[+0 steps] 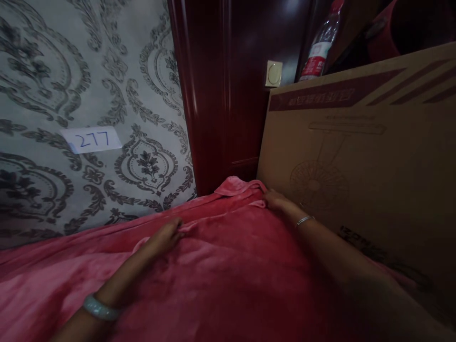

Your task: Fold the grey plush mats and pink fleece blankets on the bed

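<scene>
A pink-red plush blanket point(228, 266) spreads across the lower part of the head view, with folds along its far side. My left hand point(170, 235) is closed on a raised fold of it, left of the middle; a pale green bangle sits on that wrist. Farther off, by the cardboard box, my right hand point(276, 199) pinches the blanket's edge near its far right corner. A thin silver bracelet is on the right wrist. The fingertips of both hands are partly hidden by distance and cloth.
Patterned wallpaper point(149, 164) with a paper label point(93, 140) reading 277 borders the left. A dark red wooden panel point(221, 95) carries a switch point(274, 74). The large cardboard box point(374, 166) stands close on the right, a plastic bottle point(320, 45) above its edge.
</scene>
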{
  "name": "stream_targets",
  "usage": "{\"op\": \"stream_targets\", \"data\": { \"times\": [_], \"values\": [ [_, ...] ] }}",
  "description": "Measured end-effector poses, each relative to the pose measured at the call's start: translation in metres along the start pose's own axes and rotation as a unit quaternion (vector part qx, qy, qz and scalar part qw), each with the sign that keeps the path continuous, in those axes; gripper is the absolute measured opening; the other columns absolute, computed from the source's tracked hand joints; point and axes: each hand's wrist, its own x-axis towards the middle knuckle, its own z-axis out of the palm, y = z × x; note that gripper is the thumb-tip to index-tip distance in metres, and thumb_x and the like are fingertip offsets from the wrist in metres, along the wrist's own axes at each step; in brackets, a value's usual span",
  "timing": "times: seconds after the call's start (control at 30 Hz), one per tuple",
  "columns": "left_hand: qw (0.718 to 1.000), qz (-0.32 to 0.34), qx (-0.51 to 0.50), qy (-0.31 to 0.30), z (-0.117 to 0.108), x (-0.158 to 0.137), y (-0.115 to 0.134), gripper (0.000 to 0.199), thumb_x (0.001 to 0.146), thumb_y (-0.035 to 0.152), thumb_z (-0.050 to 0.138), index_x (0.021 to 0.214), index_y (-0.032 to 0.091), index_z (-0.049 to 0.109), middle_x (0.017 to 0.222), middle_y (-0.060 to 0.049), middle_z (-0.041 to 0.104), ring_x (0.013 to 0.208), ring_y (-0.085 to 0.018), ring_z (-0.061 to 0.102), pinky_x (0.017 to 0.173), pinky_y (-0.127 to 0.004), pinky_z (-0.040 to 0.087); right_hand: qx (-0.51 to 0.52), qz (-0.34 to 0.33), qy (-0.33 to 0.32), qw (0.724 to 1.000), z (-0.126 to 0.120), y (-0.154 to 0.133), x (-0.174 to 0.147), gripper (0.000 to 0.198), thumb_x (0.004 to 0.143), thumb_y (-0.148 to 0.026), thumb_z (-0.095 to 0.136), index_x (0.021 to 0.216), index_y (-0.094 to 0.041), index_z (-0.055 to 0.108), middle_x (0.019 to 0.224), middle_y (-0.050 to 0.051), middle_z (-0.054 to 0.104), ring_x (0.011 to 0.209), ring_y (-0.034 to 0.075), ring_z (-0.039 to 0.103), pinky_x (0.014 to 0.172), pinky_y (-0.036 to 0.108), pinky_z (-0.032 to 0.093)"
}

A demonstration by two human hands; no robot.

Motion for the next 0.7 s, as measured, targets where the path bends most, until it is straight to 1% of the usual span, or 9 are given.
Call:
{"op": "stream_targets", "data": {
  "times": [0.07,0.13,0.23,0.33,0.43,0.5,0.57,0.63,0.7],
  "values": [
    [1.000,-0.006,0.013,0.002,-0.001,0.005,0.003,0.008,0.080,0.029,0.051,0.079,0.023,0.047,0.082,-0.003,0.060,0.077,-0.020,0.054,0.074,-0.032,0.042,-0.024,0.039,0.015,0.999,-0.012,0.001,-0.009,0.028,0.093,-0.020,0.054,0.114,-0.015,0.072,0.115,0.017,0.070,0.106,0.025,0.066,0.088,0.031,0.050],
    [0.999,-0.029,0.030,0.005,0.002,0.016,0.008,0.004,0.081,0.025,0.050,0.079,0.022,0.049,0.085,-0.005,0.062,0.079,-0.021,0.056,0.075,-0.032,0.043,-0.050,0.077,0.046,0.995,-0.024,0.002,-0.017,0.035,0.098,-0.016,0.043,0.124,-0.012,0.066,0.119,0.020,0.067,0.110,0.025,0.064,0.089,0.032,0.049],
    [0.996,-0.077,0.049,-0.008,0.015,0.034,0.017,0.006,0.083,0.020,0.049,0.085,0.020,0.055,0.096,-0.010,0.067,0.087,-0.023,0.061,0.080,-0.034,0.044,-0.088,0.113,0.087,0.986,-0.037,-0.002,-0.024,0.041,0.099,-0.009,0.031,0.128,-0.008,0.061,0.124,0.024,0.062,0.114,0.027,0.061,0.091,0.036,0.048],
    [0.991,-0.113,0.053,-0.041,0.032,0.048,0.023,0.013,0.086,0.018,0.048,0.091,0.016,0.060,0.104,-0.015,0.069,0.095,-0.027,0.063,0.083,-0.036,0.046,-0.116,0.126,0.096,0.980,-0.036,-0.011,-0.025,0.043,0.100,-0.008,0.027,0.129,-0.007,0.059,0.126,0.026,0.058,0.112,0.029,0.059,0.088,0.038,0.049],
    [0.984,-0.148,0.036,-0.089,0.037,0.054,0.022,0.015,0.085,0.023,0.054,0.089,0.015,0.065,0.102,-0.016,0.072,0.095,-0.029,0.066,0.082,-0.036,0.047,-0.132,0.124,0.070,0.981,-0.025,-0.019,-0.027,0.042,0.101,-0.009,0.028,0.128,-0.009,0.061,0.125,0.024,0.058,0.111,0.029,0.059,0.086,0.037,0.048],
    [0.977,-0.168,0.011,-0.129,0.029,0.054,0.018,0.018,0.082,0.031,0.063,0.089,0.016,0.070,0.101,-0.012,0.074,0.096,-0.028,0.067,0.082,-0.034,0.048,-0.138,0.117,0.044,0.983,-0.017,-0.022,-0.031,0.041,0.101,-0.008,0.030,0.126,-0.008,0.062,0.123,0.024,0.060,0.110,0.029,0.060,0.084,0.037,0.047],
    [0.968,-0.181,-0.034,-0.172,0.012,0.050,0.009,0.028,0.078,0.042,0.071,0.092,0.019,0.073,0.103,-0.007,0.076,0.099,-0.026,0.067,0.085,-0.031,0.049,-0.143,0.112,0.023,0.983,-0.012,-0.022,-0.035,0.040,0.100,-0.008,0.031,0.125,-0.007,0.063,0.120,0.025,0.061,0.109,0.031,0.061,0.082,0.038,0.047],
    [0.955,-0.198,-0.090,-0.202,-0.008,0.039,-0.003,0.041,0.075,0.055,0.072,0.098,0.021,0.075,0.111,-0.002,0.077,0.104,-0.024,0.066,0.090,-0.029,0.049,-0.146,0.108,0.007,0.983,-0.009,-0.020,-0.036,0.041,0.100,-0.009,0.031,0.124,-0.007,0.064,0.117,0.026,0.062,0.106,0.032,0.062,0.079,0.038,0.046],
    [0.939,-0.233,-0.140,-0.210,-0.028,0.021,-0.017,0.054,0.075,0.065,0.069,0.104,0.020,0.075,0.116,-0.003,0.076,0.108,-0.024,0.065,0.091,-0.029,0.050,-0.151,0.106,0.007,0.983,-0.008,-0.017,-0.036,0.043,0.100,-0.010,0.027,0.124,-0.006,0.064,0.116,0.027,0.061,0.107,0.034,0.062,0.077,0.038,0.046]
  ]
}}
